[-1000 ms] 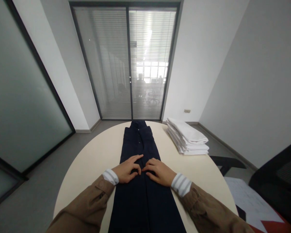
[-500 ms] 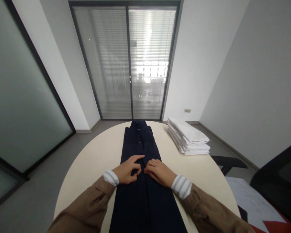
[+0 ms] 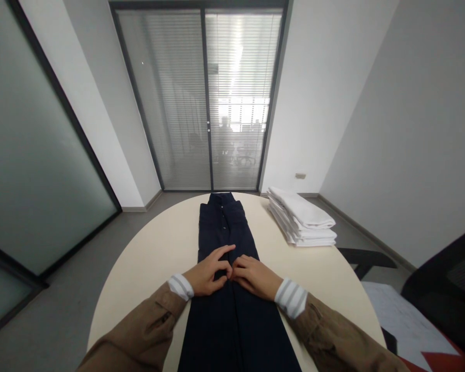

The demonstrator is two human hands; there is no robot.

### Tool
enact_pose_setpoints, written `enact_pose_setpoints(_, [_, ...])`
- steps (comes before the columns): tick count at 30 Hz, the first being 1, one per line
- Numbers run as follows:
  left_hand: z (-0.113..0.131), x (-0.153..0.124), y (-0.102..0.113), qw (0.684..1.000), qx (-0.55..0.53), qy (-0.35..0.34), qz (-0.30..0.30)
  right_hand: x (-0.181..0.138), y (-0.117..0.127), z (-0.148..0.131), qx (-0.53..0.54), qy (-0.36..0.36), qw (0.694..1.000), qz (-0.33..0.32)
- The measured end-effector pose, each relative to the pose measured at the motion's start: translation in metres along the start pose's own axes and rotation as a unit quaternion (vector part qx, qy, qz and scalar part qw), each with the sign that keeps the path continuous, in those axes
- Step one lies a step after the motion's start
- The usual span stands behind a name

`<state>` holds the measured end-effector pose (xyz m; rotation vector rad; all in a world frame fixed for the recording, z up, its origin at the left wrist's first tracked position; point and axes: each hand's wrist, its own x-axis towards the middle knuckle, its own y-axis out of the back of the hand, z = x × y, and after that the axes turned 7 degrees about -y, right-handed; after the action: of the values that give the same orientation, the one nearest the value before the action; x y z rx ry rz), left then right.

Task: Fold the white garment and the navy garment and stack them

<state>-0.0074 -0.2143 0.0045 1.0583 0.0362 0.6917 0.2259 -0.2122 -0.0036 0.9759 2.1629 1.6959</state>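
A dark navy shirt lies face up and lengthwise, its sides folded in to make a long strip, with the collar at the far end and small buttons down the front. My left hand is over the middle of the front opening, index finger stretched forward, thumb and other fingers curled together on the cloth. Right beside it, my right hand has its fingers closed in a pinch at the same opening. The fingertips of both hands nearly meet. The exact bit of cloth or button between them is hidden.
The shirt lies on a round cream table. A stack of folded white cloths sits at its far right edge. Beyond the right edge are a black chair and some papers. Glass doors with blinds stand behind.
My left hand has shifted slightly right, its fingertips now closer to the right hand's. The near left part of the shirt has moved slightly right. My right hand has barely moved.
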Motion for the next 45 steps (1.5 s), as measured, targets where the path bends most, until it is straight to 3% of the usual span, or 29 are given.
enact_pose_setpoints(5, [-0.003, -0.001, -0.004, 0.998, 0.001, 0.041, -0.051, 0.0, 0.002, 0.001, 0.009, 0.009, 1.0, -0.009])
enact_pose_setpoints(10, [-0.008, -0.004, -0.006, 0.989, 0.076, 0.113, -0.062, -0.001, 0.005, -0.003, 0.024, -0.003, 1.0, -0.015])
enact_pose_setpoints(13, [-0.008, -0.006, -0.008, 0.98, 0.073, 0.149, -0.106, -0.001, 0.01, -0.007, 0.04, -0.007, 0.999, -0.028])
enact_pose_setpoints(17, [0.001, -0.006, -0.015, 0.972, 0.077, 0.155, -0.156, -0.002, 0.014, -0.011, 0.072, 0.003, 0.996, -0.05])
enact_pose_setpoints(20, [0.009, -0.005, -0.016, 0.975, 0.079, 0.141, -0.153, -0.003, 0.013, -0.013, 0.074, -0.006, 0.996, -0.056])
enact_pose_setpoints(23, [0.008, -0.005, -0.011, 0.98, 0.088, 0.128, -0.129, -0.004, 0.009, -0.014, 0.05, -0.017, 0.997, -0.047])
enact_pose_setpoints(28, [-0.006, -0.005, -0.011, 0.976, 0.104, 0.17, -0.09, -0.005, 0.004, -0.013, 0.016, -0.036, 0.999, -0.021])
enact_pose_setpoints(34, [-0.039, 0.008, -0.011, 0.973, 0.151, 0.168, 0.052, 0.002, 0.013, -0.001, 0.056, -0.047, 0.997, -0.021])
enact_pose_setpoints(40, [-0.104, 0.023, 0.012, 0.931, 0.17, 0.231, 0.224, 0.033, 0.009, 0.054, 0.061, -0.137, 0.977, 0.15])
enact_pose_setpoints(45, [-0.143, 0.029, 0.03, 0.906, 0.136, 0.288, 0.279, 0.06, -0.001, 0.117, 0.085, -0.267, 0.924, 0.262])
